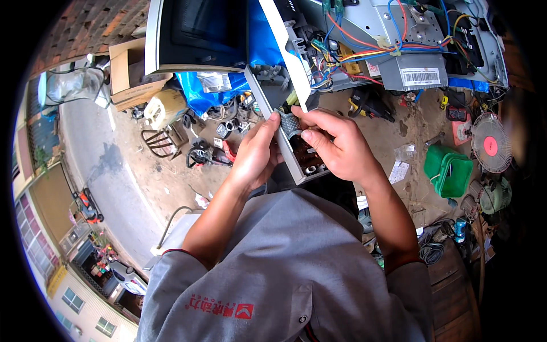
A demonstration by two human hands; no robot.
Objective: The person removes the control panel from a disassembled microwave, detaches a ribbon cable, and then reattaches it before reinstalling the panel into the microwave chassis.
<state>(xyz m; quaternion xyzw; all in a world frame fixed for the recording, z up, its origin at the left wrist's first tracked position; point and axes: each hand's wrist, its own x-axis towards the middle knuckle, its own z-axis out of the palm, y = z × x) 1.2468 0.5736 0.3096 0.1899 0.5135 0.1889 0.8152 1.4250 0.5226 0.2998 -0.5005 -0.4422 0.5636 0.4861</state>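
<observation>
A long grey plastic control panel (259, 94) stands tilted in front of me, with a brown circuit board (306, 155) inside its near end. My left hand (257, 153) is closed round the panel's left edge, thumb on top and fingers underneath. Between both hands lies a small grey piece with a textured surface (290, 124); its exact kind is unclear. My right hand (339, 145) is closed at that piece, thumb and forefinger bent against it beside a white panel edge (296, 71). The right hand's other fingers are mostly hidden.
Beyond stands an opened appliance with a dark glass door (202, 31), metal casing (421, 71) and coloured wires (393, 50). A black-and-yellow power tool (370, 104), green basket (447, 170) and fan (491, 142) are at right. A cardboard box (134, 74) and jerrycan (165, 109) stand left.
</observation>
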